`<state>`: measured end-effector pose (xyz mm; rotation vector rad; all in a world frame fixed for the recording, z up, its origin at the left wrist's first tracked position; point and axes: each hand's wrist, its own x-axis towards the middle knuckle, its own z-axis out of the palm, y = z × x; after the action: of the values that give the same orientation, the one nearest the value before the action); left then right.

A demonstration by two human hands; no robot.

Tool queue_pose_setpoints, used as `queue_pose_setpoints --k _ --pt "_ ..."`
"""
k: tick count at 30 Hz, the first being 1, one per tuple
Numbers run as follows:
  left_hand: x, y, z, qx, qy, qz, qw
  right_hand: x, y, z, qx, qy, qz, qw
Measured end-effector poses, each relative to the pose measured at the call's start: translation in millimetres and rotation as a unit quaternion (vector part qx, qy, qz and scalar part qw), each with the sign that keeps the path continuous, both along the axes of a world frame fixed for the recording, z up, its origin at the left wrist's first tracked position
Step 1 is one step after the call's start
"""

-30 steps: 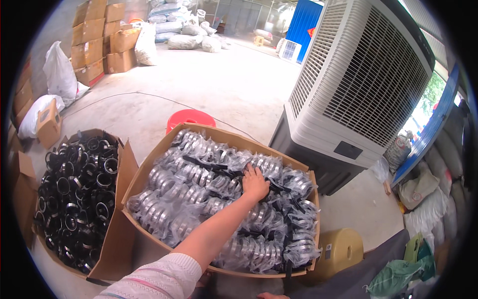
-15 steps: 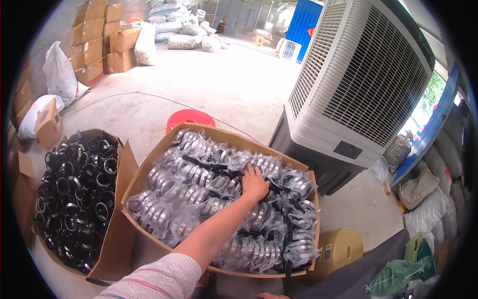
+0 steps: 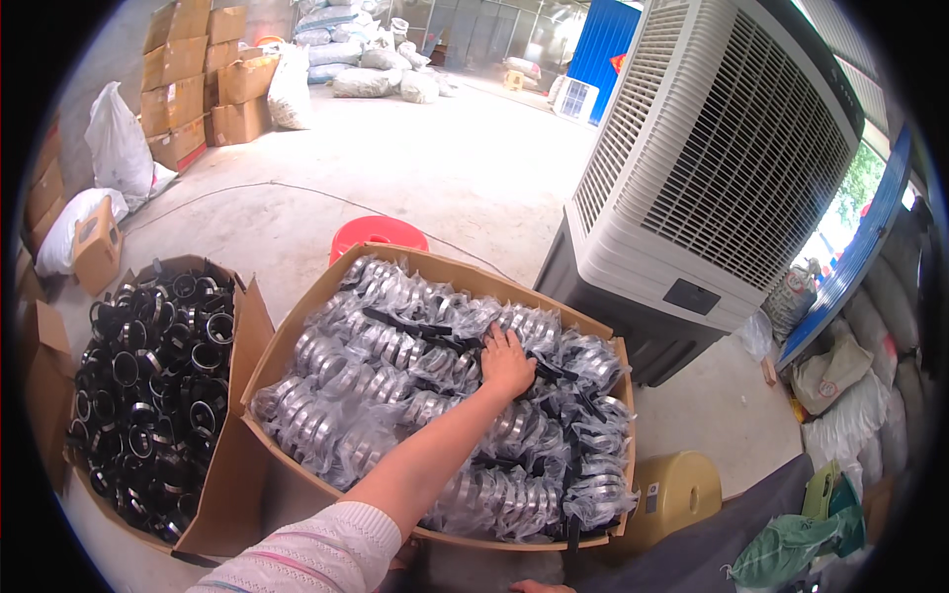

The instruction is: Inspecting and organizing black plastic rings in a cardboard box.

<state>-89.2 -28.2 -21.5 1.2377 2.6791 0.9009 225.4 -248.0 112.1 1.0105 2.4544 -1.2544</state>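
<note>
My left hand [image 3: 508, 364] rests palm down on rows of shiny metal rings [image 3: 381, 346] wrapped in clear plastic. Its fingers are stretched forward over them, with a black strip beside the hand. The rings fill a wide, shallow cardboard box [image 3: 259, 371]. Several black strips [image 3: 573, 465] lie among the rows. Only a sliver of my right hand [image 3: 542, 587] shows at the lower edge, near the box's front side; its fingers cannot be made out.
At the left stands a deep carton [image 3: 232, 465] full of black rings [image 3: 148, 385]. A red bucket [image 3: 379, 233] is behind the wide box. A large air cooler [image 3: 682, 188] rises at the right, with a yellow stool [image 3: 682, 499] in front. Stacked cartons [image 3: 176, 84] line the back left.
</note>
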Motion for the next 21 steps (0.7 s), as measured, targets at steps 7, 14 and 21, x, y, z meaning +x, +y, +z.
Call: queue_pose_setpoints --k 7,14,21 --pt "0 -3 7 -0.017 -0.014 -0.003 1.000 0 0 0 -0.005 -0.005 -0.003 1.000" --pt "-3 -9 9 0.078 0.037 -0.028 0.996 1 2 -1 -0.004 -0.001 0.003 1.000" --pt "-59 -28 29 0.028 0.224 -0.012 0.974 -1 0 3 -0.004 -0.006 -0.004 1.000"
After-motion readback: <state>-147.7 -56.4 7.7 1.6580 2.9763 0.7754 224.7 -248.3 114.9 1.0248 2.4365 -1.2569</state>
